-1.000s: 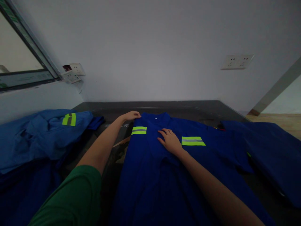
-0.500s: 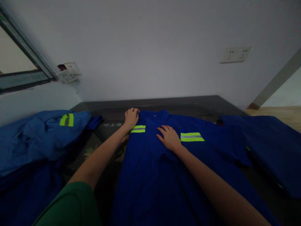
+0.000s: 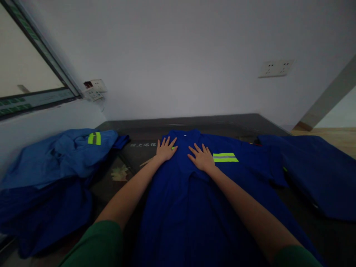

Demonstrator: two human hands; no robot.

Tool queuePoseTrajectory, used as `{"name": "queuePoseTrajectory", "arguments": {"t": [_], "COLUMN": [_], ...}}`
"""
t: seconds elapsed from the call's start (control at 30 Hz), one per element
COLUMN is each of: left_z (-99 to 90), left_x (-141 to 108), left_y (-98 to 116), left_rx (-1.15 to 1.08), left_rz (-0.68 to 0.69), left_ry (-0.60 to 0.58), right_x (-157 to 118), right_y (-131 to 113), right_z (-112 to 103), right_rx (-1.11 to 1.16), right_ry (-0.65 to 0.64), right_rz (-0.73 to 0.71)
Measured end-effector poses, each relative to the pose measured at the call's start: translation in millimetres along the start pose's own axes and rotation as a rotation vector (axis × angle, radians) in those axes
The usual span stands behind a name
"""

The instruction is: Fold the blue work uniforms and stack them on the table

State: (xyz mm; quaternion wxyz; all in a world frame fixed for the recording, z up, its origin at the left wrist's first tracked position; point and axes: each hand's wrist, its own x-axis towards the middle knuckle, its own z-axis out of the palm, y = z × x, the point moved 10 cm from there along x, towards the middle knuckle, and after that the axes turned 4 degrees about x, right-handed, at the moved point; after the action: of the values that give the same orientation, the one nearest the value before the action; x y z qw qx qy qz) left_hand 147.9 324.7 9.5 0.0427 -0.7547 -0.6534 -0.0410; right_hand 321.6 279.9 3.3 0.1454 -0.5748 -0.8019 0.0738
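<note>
A blue work jacket [image 3: 178, 200] with a collar lies spread out over a dark table, its collar toward the wall. My left hand [image 3: 166, 149] rests flat with fingers spread on the left chest, covering most of the reflective strip there. On the other side of the front, my right hand [image 3: 202, 158] also lies flat with its fingers apart, beside the yellow-green reflective strip [image 3: 225, 157]. Folds run down the jacket's lower front below both hands. The sleeve on the right stretches out toward other blue cloth.
A heap of blue garments [image 3: 63, 159] with a reflective strip lies at the left. Folded dark blue cloth [image 3: 317, 170] covers the right side. The dark table [image 3: 178, 121] meets the wall, which carries sockets [image 3: 276, 68]. A window frame [image 3: 41, 98] is at the upper left.
My left hand has moved right from the jacket's shoulder edge onto its chest, fingers now spread. My right hand stays on the front, its fingers wider apart. The view has shifted slightly.
</note>
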Motion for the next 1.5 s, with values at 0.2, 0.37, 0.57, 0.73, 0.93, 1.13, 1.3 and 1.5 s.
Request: {"name": "queuePoseTrajectory", "arguments": {"t": [0.2, 0.37, 0.57, 0.73, 0.93, 1.13, 1.3, 1.5], "left_z": [-18.9, -12.2, -33.7, -66.3, -93.9, -103.5, -51.6, -51.4], "left_x": [-69, -126, -132, -162, -280, -441, -494, -494], "left_y": [63, 100, 95, 71, 93, 135, 145, 139], "left_rx": [-0.108, -0.132, -0.293, -0.477, -0.424, -0.269, 0.033, -0.029], "left_rz": [0.161, 0.267, 0.227, 0.14, 0.307, 0.508, 0.547, 0.61], "left_ry": [-0.048, -0.039, 0.136, 0.272, 0.1, 0.214, 0.294, 0.395], "right_x": [1, -1, -18, -47, -77, -96, -119, -131], "right_y": [-1, -5, -38, -72, -71, -100, -131, -124], "right_z": [-2, -15, -43, -16, -4, -25, -21, -3], "right_rx": [-0.002, 0.027, 0.121, 0.148, 0.029, 0.124, 0.104, 0.065], "right_ry": [0.037, 0.098, 0.224, -0.01, -0.074, -0.008, -0.098, -0.19], "right_rz": [-0.02, -0.05, -0.101, -0.229, -0.285, -0.336, -0.401, -0.403]}}
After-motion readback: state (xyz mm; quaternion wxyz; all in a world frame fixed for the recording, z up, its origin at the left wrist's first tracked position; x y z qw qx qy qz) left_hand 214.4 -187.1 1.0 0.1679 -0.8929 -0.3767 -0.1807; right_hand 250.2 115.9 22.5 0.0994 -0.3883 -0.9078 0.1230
